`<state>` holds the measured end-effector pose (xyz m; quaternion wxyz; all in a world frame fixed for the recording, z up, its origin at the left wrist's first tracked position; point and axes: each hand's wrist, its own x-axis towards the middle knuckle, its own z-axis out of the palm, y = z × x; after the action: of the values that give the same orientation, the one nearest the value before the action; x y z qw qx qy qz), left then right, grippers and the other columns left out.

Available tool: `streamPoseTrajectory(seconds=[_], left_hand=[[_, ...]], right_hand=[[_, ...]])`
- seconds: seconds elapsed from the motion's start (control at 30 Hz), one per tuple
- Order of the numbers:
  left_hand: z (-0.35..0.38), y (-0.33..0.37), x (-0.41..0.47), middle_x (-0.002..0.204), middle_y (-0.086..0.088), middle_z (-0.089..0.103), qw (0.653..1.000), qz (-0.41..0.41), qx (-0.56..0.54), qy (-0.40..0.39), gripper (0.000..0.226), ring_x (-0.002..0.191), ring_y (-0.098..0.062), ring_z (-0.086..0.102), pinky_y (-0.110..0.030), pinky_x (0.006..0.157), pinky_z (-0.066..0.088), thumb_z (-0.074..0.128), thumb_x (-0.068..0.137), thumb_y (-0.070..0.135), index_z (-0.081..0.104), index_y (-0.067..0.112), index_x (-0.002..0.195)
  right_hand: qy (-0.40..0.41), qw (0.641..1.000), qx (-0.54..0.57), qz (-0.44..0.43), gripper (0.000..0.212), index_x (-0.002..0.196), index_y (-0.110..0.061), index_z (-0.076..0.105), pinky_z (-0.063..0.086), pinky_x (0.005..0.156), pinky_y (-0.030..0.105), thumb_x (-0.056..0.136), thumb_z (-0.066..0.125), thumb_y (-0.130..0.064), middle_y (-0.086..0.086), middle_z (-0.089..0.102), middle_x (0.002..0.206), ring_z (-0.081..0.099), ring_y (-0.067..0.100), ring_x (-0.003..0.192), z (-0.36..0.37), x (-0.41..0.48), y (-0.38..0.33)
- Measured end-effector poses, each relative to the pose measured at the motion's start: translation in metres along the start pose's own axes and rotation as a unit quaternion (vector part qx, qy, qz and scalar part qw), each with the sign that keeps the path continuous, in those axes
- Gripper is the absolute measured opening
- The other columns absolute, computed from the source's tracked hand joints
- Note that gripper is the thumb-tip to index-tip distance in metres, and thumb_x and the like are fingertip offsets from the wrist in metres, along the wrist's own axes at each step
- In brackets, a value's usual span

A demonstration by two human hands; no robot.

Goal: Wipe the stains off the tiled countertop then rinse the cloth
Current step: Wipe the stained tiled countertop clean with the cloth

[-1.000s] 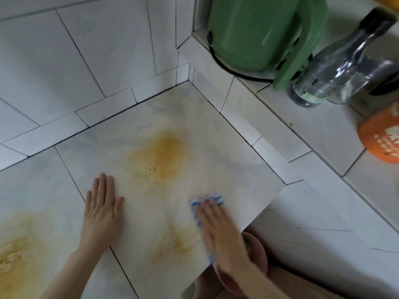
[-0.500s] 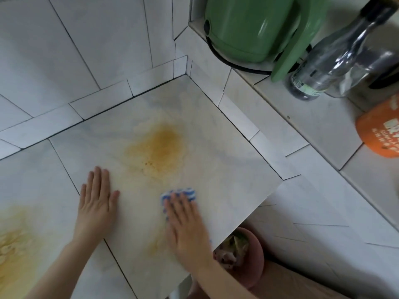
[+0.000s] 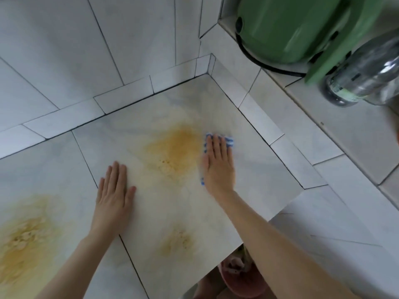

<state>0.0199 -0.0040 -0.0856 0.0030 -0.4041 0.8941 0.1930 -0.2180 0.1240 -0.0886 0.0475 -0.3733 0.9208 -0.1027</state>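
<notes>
A pale tiled countertop (image 3: 254,175) carries three yellow-orange stains: a large stain (image 3: 172,147) in the middle, a faint stain (image 3: 179,238) near the front edge, and a wide stain (image 3: 23,240) at the left. My right hand (image 3: 219,164) presses flat on a blue-and-white cloth (image 3: 228,140), right beside the middle stain. Only the cloth's far edge and a scrap by my wrist show. My left hand (image 3: 115,196) lies flat on the tile, fingers straight, left of that stain.
A green kettle (image 3: 302,29) and a clear bottle (image 3: 362,78) stand on the raised tiled ledge (image 3: 336,134) at the back right. White wall tiles rise behind. Below the counter's front corner sits a pink bin (image 3: 241,281) with scraps inside.
My right hand has slid the cloth away from the front edge, over the faint stain, up to the right side of the middle stain. My left hand has stayed put.
</notes>
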Motion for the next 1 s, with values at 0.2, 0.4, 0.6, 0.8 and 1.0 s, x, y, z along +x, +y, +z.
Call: streamPoseTrajectory(seconds=[0.2, 0.4, 0.6, 0.8, 1.0], left_hand=[[-0.013, -0.009, 0.006, 0.156, 0.001, 0.003, 0.997, -0.014, -0.049, 0.049, 0.059, 0.144, -0.010, -0.003, -0.018, 0.114, -0.009, 0.029, 0.099, 0.040, 0.013, 0.012, 0.149], [-0.022, -0.023, 0.021, 0.156, 0.003, -0.014, 0.999, -0.041, 0.035, 0.010, 0.064, 0.141, -0.010, -0.021, -0.019, 0.109, -0.020, 0.018, 0.097, 0.053, -0.003, 0.025, 0.149], [-0.012, -0.034, 0.022, 0.154, 0.007, -0.019, 0.999, -0.034, 0.032, 0.009, 0.071, 0.140, -0.008, -0.023, -0.018, 0.109, -0.022, 0.001, 0.084, 0.063, -0.012, 0.031, 0.146], [-0.010, -0.043, 0.025, 0.155, 0.006, -0.012, 0.999, -0.021, 0.023, 0.010, 0.069, 0.142, -0.009, -0.016, -0.021, 0.112, -0.017, 0.004, 0.088, 0.055, -0.006, 0.021, 0.147], [-0.011, -0.045, 0.024, 0.156, 0.006, -0.008, 1.000, -0.012, 0.017, 0.019, 0.066, 0.142, -0.007, -0.016, -0.022, 0.113, -0.015, 0.006, 0.091, 0.051, 0.000, 0.020, 0.148]], right_hand=[[-0.051, 0.958, 0.059, -0.275, 0.052, 0.147, -0.016, 0.026, 0.016, 0.116, 0.040, 0.098, 0.030, -0.029, 0.002, 0.025, 0.154, 0.015, 0.021, 0.144, 0.017, -0.080, -0.076], [-0.055, 0.969, -0.050, -0.236, 0.050, 0.144, -0.008, 0.025, 0.022, 0.111, 0.044, 0.100, 0.015, -0.030, 0.012, 0.038, 0.147, 0.032, 0.034, 0.137, 0.005, 0.015, 0.021], [-0.035, 0.997, -0.073, 0.003, 0.053, 0.149, -0.013, -0.002, -0.004, 0.118, 0.036, 0.100, 0.006, -0.032, 0.005, 0.001, 0.159, -0.004, 0.021, 0.146, -0.009, 0.097, 0.029], [-0.038, 0.965, 0.022, -0.258, 0.051, 0.146, -0.014, 0.028, 0.012, 0.117, 0.038, 0.098, 0.021, -0.032, 0.006, 0.027, 0.153, 0.020, 0.025, 0.143, 0.028, 0.016, -0.097], [-0.089, 0.909, -0.030, -0.406, 0.048, 0.144, -0.012, 0.025, 0.009, 0.117, 0.035, 0.099, 0.024, -0.027, 0.004, 0.035, 0.149, 0.025, 0.024, 0.140, 0.014, 0.015, -0.053]])
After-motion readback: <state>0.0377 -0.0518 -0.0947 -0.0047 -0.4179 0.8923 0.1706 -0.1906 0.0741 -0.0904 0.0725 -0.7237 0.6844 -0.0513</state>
